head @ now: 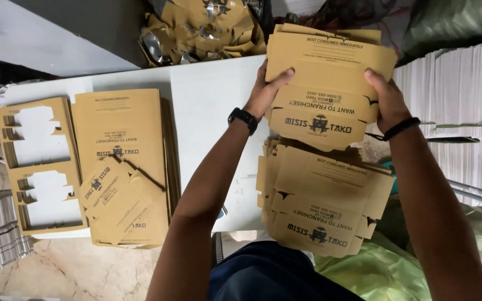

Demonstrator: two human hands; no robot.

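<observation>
My left hand [266,92] and my right hand [389,100] both grip a thick bundle of flat brown printed cardboard box blanks [327,78], held up above the right end of a white table [207,106]. The left hand, with a black watch on the wrist, clasps the bundle's left edge. The right hand, with a black band on the wrist, clasps its right edge. Just below the held bundle lies another uneven stack of the same brown blanks [322,203] near my lap.
On the table's left lie a stack of brown blanks [121,128] with a few loose pieces on top, and punched-out cardboard frames [34,164]. Cardboard scraps [202,28] are heaped behind the table. White sheet stacks [458,100] stand at right; green plastic [380,273] lies below.
</observation>
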